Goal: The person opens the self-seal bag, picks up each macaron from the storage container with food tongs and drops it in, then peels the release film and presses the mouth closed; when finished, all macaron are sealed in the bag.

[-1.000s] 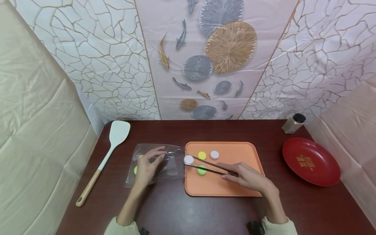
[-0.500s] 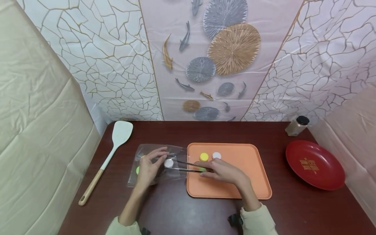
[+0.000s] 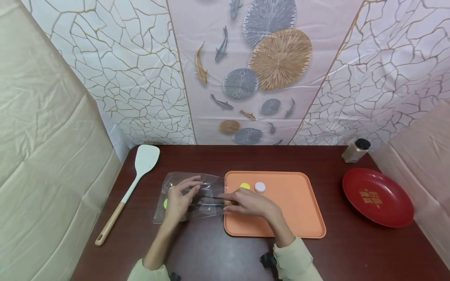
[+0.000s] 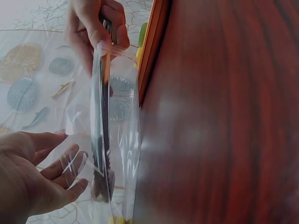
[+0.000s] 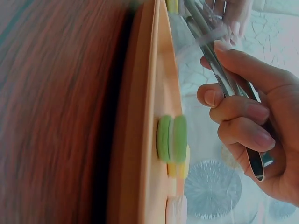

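Observation:
My left hand (image 3: 177, 203) holds the upper film of a clear plastic bag (image 3: 207, 180), fingers and thumb bent at its surface. With my right hand (image 3: 251, 203) I grip metal tongs (image 5: 215, 65), which reach through the bag's mouth; their serrated tips (image 4: 102, 186) lie deep inside. Whether a macaron is between those tips I cannot tell. A green macaron (image 3: 165, 203) shows in the bag beside my left hand. On the orange tray (image 3: 299, 210) sit a yellow macaron (image 3: 245, 186), a pale pink macaron (image 3: 259, 187) and a green macaron (image 5: 172, 139), the last hidden by my right hand in the head view.
To the left lies a white spatula (image 3: 142, 166) with a wooden handle. A red oval plate (image 3: 377, 199) is at the right, and behind it a black-lidded jar (image 3: 355, 151). The dark wooden table (image 3: 225, 253) ends at a patterned cloth backdrop.
My right hand has moved left, carrying the tongs and a pale macaron from over the tray into the bag. That macaron is now out of sight. My left hand has stayed at the bag.

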Motion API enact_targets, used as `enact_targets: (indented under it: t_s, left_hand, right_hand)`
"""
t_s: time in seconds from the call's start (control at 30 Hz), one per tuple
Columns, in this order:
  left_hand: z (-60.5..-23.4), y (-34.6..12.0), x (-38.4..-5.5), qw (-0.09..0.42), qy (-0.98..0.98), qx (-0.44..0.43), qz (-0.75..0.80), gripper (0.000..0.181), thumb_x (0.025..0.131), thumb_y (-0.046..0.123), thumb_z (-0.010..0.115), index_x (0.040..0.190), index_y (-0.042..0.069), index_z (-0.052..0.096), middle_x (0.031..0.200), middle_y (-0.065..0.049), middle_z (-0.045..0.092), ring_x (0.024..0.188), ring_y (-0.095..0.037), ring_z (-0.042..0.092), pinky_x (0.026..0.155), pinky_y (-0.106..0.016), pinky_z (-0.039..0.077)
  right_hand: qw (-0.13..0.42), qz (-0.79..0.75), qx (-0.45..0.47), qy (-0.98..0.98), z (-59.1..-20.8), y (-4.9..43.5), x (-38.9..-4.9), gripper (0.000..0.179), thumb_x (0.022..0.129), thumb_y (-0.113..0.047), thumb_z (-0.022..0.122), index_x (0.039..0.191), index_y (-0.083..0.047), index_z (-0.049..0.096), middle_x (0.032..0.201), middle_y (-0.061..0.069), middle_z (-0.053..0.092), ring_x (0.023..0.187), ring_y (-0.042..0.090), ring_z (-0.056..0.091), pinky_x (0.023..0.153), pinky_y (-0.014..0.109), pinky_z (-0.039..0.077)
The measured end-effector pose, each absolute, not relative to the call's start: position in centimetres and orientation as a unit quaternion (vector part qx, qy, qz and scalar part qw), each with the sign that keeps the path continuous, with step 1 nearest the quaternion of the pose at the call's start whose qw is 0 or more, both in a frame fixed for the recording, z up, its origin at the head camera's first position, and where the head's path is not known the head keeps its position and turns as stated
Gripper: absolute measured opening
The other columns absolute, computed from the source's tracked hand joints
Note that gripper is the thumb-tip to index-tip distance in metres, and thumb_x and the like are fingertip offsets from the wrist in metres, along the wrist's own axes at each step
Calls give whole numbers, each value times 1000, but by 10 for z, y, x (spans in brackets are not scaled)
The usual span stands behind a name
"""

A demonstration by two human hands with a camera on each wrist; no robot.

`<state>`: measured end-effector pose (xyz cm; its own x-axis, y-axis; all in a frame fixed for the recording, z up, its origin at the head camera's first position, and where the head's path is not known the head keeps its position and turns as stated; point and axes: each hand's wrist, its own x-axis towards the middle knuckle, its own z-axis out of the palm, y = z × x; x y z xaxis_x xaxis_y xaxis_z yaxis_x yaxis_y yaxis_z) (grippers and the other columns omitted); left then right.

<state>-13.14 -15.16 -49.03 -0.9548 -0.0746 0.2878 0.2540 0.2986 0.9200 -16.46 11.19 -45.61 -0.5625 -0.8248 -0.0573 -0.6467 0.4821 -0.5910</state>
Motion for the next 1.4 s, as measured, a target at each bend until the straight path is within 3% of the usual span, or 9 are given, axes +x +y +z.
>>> enact_targets:
  t_s: [0.03, 0.13, 0.27, 0.37, 0.57, 0.8, 1.0, 1.27, 1.4]
  left_hand:
    - [-491, -152, -131, 139, -794, -57, -589, 14, 98, -1, 79, 110, 3, 86, 131, -15, 80, 89, -26, 79, 81, -7, 50]
    - [-491, -153, -132, 141, -802, -56, -577, 15, 97, -1, 80, 110, 3, 86, 131, -14, 80, 130, -31, 74, 110, -16, 48]
    - [-490, -153, -132, 134, -808, -50, -572, 15, 98, 0, 80, 111, 4, 86, 131, -13, 80, 133, -34, 71, 117, -38, 51]
    - [-489, -153, -132, 129, -808, -45, -573, 15, 98, 0, 80, 111, 4, 86, 132, -12, 80, 134, -33, 71, 118, -45, 50]
    - [-489, -153, -131, 126, -804, -40, -580, 15, 98, 1, 79, 111, 3, 86, 133, -13, 79, 134, -33, 71, 118, -40, 49]
    - [-489, -152, -131, 131, -800, -44, -584, 13, 98, 2, 80, 110, 3, 86, 131, -13, 80, 132, -33, 72, 110, -22, 51]
    - [-489, -152, -132, 130, -794, -44, -593, 13, 97, 0, 80, 108, 3, 86, 131, -14, 80, 132, -34, 72, 107, -12, 46]
    - [-490, -152, -132, 129, -794, -48, -592, 13, 98, 0, 80, 109, 2, 86, 131, -15, 79, 132, -35, 72, 110, -12, 44]
    - [-490, -152, -132, 129, -798, -46, -586, 13, 98, 1, 80, 110, 3, 86, 132, -14, 79, 133, -34, 72, 114, -22, 47]
  right_hand:
    - [170, -261, -436, 844, -456, 109, -165, 44, 109, -20, 71, 147, 1, 67, 67, -9, 46, 56, -2, 32, 58, 19, 29]
    - [183, -259, -432, 844, -456, 103, -167, 45, 110, -20, 70, 150, 1, 65, 65, -11, 46, 54, -2, 33, 57, 19, 29]
    - [206, -262, -422, 843, -459, 98, -168, 47, 110, -20, 69, 151, 2, 63, 62, -9, 50, 51, -2, 33, 57, 18, 30]
    - [216, -273, -418, 839, -463, 97, -170, 48, 109, -19, 70, 151, 4, 63, 61, -8, 47, 50, -1, 32, 56, 19, 30]
    - [187, -285, -445, 828, -496, 104, -181, 56, 111, -35, 68, 153, 1, 61, 66, -8, 51, 55, 2, 37, 57, 23, 32]
    - [173, -296, -397, 852, -455, 130, -160, 50, 107, -24, 75, 152, -5, 65, 82, 2, 71, 59, -2, 39, 61, 22, 38]
    - [146, -310, -355, 870, -442, 179, -144, 51, 104, -22, 79, 152, -10, 66, 75, -12, 57, 63, -2, 42, 61, 21, 39]
    - [133, -330, -277, 893, -437, 243, -127, 54, 101, -20, 81, 152, -12, 66, 72, -12, 53, 64, -1, 44, 59, 22, 40]
    - [109, -322, -261, 904, -439, 266, -126, 51, 100, -23, 83, 147, -10, 69, 74, -13, 55, 67, -1, 49, 62, 23, 43]
